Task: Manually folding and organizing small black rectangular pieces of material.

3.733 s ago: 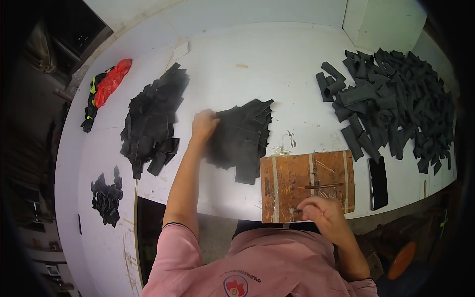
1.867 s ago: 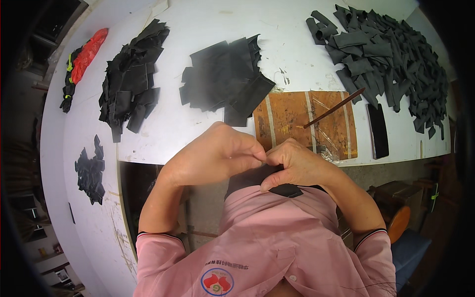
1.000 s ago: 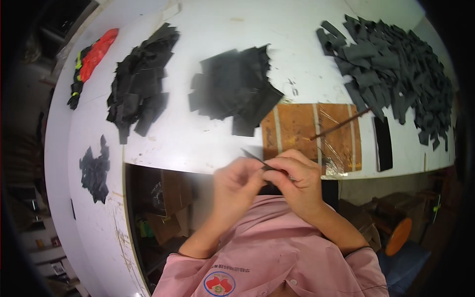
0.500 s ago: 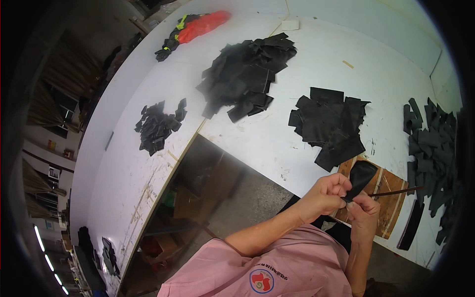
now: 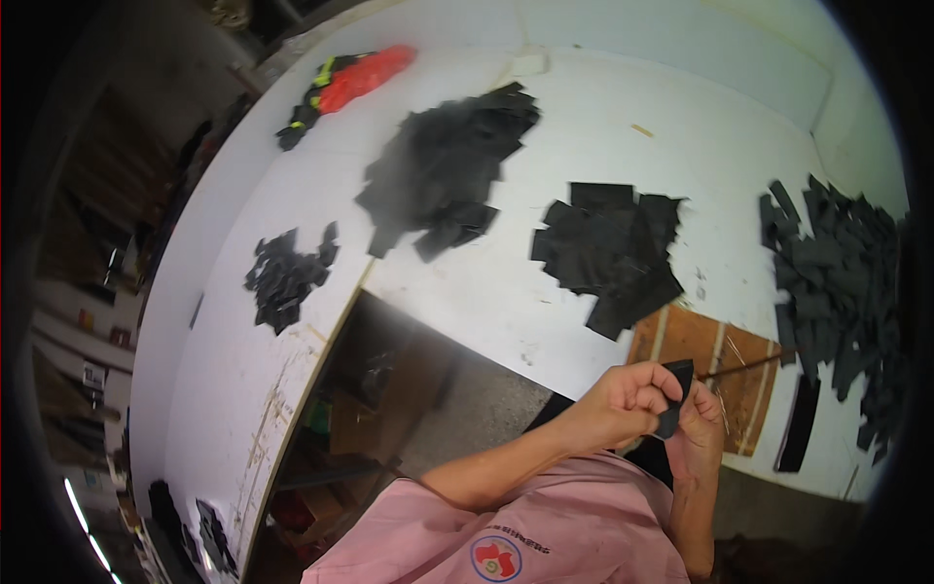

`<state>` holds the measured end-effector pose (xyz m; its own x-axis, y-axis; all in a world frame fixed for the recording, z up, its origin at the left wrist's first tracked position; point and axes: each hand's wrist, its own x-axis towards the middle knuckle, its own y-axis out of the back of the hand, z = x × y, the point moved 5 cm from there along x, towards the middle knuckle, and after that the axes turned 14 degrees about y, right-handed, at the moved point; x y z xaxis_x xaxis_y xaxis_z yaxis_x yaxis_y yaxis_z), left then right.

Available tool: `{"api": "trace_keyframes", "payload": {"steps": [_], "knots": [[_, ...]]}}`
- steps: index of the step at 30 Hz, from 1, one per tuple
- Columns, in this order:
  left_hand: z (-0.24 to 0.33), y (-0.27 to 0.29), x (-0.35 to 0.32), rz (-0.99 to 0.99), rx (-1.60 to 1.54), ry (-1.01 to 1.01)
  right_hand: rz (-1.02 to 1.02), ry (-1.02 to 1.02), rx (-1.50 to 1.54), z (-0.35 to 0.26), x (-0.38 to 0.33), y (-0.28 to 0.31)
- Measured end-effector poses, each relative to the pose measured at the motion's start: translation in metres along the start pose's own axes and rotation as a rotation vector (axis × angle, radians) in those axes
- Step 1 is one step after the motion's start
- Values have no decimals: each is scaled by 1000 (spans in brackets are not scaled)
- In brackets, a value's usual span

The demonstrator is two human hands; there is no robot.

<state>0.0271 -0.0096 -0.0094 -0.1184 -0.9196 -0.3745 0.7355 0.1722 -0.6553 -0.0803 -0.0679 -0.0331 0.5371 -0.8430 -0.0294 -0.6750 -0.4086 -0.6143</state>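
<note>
A small black piece of fabric (image 5: 669,421) is held up between my two hands, in front of my pink top. My left hand (image 5: 621,404) is closed on it with curled fingers. From the other side my right hand (image 5: 699,428) pinches the same piece. The fingers partly cover the piece, so its full shape is hidden. Just beyond my hands lies a brown wooden board (image 5: 681,336), and a thin dark rod (image 5: 754,364) sticks out over it to the right.
Several heaps of black fabric pieces lie on the white table (image 5: 467,302): a large heap (image 5: 443,161), a middle heap (image 5: 613,243), a small left heap (image 5: 287,277) and a right heap (image 5: 837,273). A black strip (image 5: 799,425) lies beside the board. A red bag (image 5: 365,78) lies at the far left.
The black piece has been turned and brought lower, closer to my body; less of it shows between my fingers. The whole view has shifted slightly.
</note>
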Motion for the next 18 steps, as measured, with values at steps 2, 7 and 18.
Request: {"api": "trace_keyframes", "payload": {"steps": [2,7,18], "knots": [[4,-18,-13,-360,-153,103,-87,-6,23,-10,-9,-18],[22,-31,-22,280,608,-426,-206,451,-471,-47,-1,-14],[14,-57,-1,404,450,-520,-154,139,-459,-65,-5,-3]]}}
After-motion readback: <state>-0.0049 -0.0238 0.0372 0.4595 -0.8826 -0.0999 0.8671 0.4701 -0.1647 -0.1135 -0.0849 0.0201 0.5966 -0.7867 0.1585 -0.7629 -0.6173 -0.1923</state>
